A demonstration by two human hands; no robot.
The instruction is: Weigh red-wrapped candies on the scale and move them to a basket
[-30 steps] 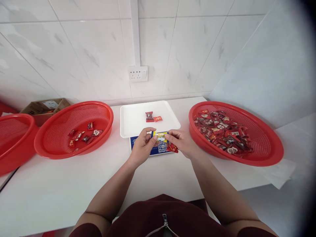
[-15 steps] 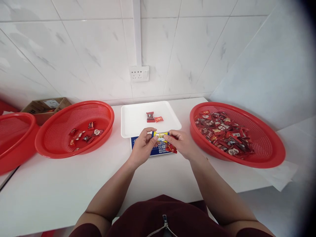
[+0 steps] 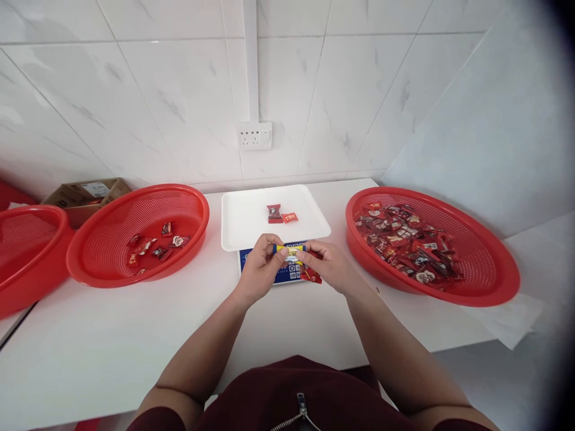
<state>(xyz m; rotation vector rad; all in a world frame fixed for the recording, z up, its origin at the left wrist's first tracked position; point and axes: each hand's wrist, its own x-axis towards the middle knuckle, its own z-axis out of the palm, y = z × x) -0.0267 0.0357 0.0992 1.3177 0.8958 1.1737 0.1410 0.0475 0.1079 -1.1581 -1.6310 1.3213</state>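
Between my two hands is a small yellow-and-blue wrapped candy (image 3: pixel 289 252), held level over the keypad of a scale (image 3: pixel 284 272). My left hand (image 3: pixel 261 264) pinches its left end with thumb and fingers. Its right end is gripped by my right hand (image 3: pixel 330 263). A red candy packet (image 3: pixel 311 275) shows under the right fingers; whether that hand holds it or it rests on the keypad, I cannot tell. On the scale's white tray (image 3: pixel 238 218) lie a dark red packet (image 3: pixel 274 214) and a smaller bright red packet (image 3: pixel 290 217).
To the right, a red mesh basket (image 3: pixel 494 269) holds a heap of red wrapped candies. The left red basket (image 3: pixel 90 263) has several packets in it. Another red basket (image 3: pixel 27 269) and a cardboard box (image 3: pixel 114 190) stand farther left. A socket (image 3: pixel 255 136) is on the wall.
The yellow-and-blue candy has shifted slightly left and turned a little in my fingers. Both hands keep their grip, and the packets on the tray stay where they were.
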